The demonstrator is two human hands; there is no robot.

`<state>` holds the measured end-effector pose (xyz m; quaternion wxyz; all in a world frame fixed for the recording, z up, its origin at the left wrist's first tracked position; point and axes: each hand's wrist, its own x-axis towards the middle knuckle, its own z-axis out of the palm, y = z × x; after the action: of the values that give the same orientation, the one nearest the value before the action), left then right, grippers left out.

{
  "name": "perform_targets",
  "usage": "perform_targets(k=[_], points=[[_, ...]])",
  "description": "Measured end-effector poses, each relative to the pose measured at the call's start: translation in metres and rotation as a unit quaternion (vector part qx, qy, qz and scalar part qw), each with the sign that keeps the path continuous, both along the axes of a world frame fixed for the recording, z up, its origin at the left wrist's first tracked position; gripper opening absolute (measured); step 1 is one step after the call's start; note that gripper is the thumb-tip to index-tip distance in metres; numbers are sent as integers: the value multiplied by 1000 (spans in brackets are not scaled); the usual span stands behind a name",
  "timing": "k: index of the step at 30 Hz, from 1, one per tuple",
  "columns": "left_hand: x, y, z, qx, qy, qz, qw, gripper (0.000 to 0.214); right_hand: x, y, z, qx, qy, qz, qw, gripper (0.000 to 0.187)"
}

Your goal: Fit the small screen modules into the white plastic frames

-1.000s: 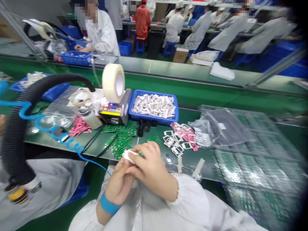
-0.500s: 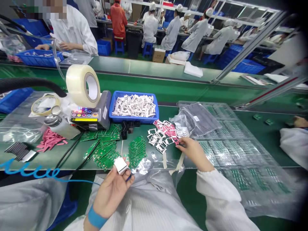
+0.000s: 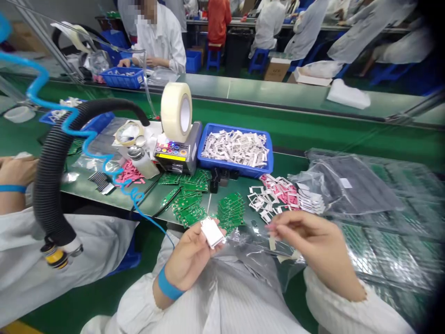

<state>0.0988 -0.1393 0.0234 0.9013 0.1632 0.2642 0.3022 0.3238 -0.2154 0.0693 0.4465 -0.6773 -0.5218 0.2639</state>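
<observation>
We are gripping a small white rectangular part [image 3: 212, 232] in our left hand [image 3: 187, 255], just before the green circuit boards [image 3: 230, 211]. Our right hand [image 3: 313, 241] is pinching shut near the frames [image 3: 274, 197]; on what, we cannot tell.

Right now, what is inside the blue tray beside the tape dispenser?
The blue tray holds a heap of small white parts. They cover its floor, so anything beneath cannot be seen.
</observation>
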Motion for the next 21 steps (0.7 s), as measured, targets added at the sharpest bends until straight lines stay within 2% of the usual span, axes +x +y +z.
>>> perform_targets(k=[2, 4, 6, 9, 13, 18, 20, 21], points=[[-2, 0, 4, 15, -7, 4, 1000, 40, -32, 14, 11, 59, 39, 130, 989, 5], [-5, 1, 8, 25, -11, 8, 1000, 41, -51, 28, 14, 115, -2, 188, 975, 9], [-8, 1, 9, 28, -16, 15, 999, 41, -59, 38, 12, 141, -70, 191, 969, 11], [-11, 2, 8, 23, -27, 28, 999, 40, -61, 47, 11, 132, -123, 197, 964, 16], [-13, 2, 6, 22, -35, 32, 999, 40, -68, 49, 9, 127, -129, 197, 963, 17], [-13, 3, 6, 15, -43, 48, 998, 36, -89, 48, -3, 168, -102, 164, 967, 15], [-14, 4, 5, 5, -50, 64, 997, 34, -91, 49, -8, 205, -183, 134, 952, 15], [-15, 4, 4, -1, -51, 74, 996, 33, -91, 49, -10, 223, -250, 120, 935, 16]])
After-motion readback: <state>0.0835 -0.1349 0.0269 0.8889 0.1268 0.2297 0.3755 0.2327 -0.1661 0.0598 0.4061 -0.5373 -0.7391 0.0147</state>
